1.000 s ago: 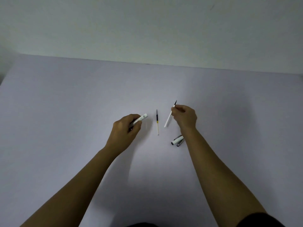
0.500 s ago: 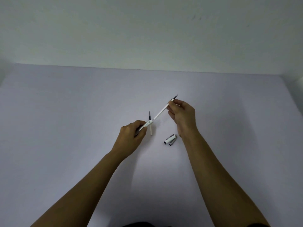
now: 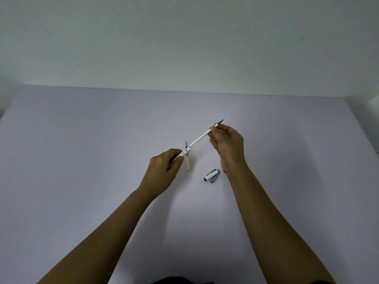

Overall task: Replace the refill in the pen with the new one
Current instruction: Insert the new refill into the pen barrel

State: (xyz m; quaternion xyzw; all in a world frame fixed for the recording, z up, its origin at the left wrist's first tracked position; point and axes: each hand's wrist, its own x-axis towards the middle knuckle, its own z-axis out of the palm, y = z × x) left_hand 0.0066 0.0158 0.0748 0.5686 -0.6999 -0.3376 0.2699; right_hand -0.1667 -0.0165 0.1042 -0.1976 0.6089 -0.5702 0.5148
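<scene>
**New refill meets the barrel mouth**

A second ago the two hands were apart, the left hand [image 3: 162, 171] holding the white pen barrel [image 3: 183, 154] and the right hand [image 3: 225, 144] holding a white refill [image 3: 200, 138] clear of it. Now the two pieces form one slanted line above the table [image 3: 82, 140]: the refill's lower end sits at, or just inside, the barrel's open mouth, while its dark tip points up and away past the right fingertips [image 3: 213, 131]. How far it has entered cannot be told. I judge this to be the insertion step just begun; the refill must yet slide home before the pen can be closed.

The left hand is curled around the barrel, thumb and fingers pressed onto it. The right hand pinches the refill near its tip end between thumb and fingertips.

The count:
- One pen barrel, in the left hand.
- Two refills: the white one being inserted, and a second refill [image 3: 188, 165] with a yellowish tube and dark tip lying on the table just behind the barrel, probably the old one.
- One cap [image 3: 212, 175] with a metal clip, lying on the table near the right wrist.
- Two hands, both occupied.
</scene>
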